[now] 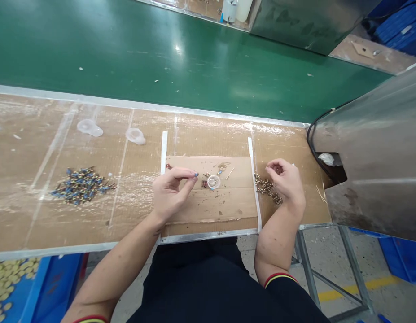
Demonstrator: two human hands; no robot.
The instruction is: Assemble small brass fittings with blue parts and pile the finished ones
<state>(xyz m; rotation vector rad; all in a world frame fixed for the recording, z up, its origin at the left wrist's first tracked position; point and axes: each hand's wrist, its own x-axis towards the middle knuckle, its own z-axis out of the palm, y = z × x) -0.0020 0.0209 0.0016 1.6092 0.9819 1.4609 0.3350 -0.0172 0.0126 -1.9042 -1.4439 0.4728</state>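
Observation:
My left hand (174, 188) is over the left part of the taped cardboard sheet (234, 206), with a small blue-tipped piece (196, 174) pinched between thumb and forefinger. Just right of it sits a small clear cup (213, 181), ringed by a few tiny parts and a thin wooden stick (229, 173). My right hand (286, 181) is above the right end of a pile of small brass-coloured parts (267, 188). Its thumb and forefinger are pinched together; whatever is between them is too small to make out.
A heap of blue and brass pieces (81, 185) lies at the left. Two clear plastic items (89, 128) (135, 135) lie behind it. Beyond runs a green belt (127, 58). A metal housing (383, 157) with a black cable stands at the right, near wooden sticks (321, 194).

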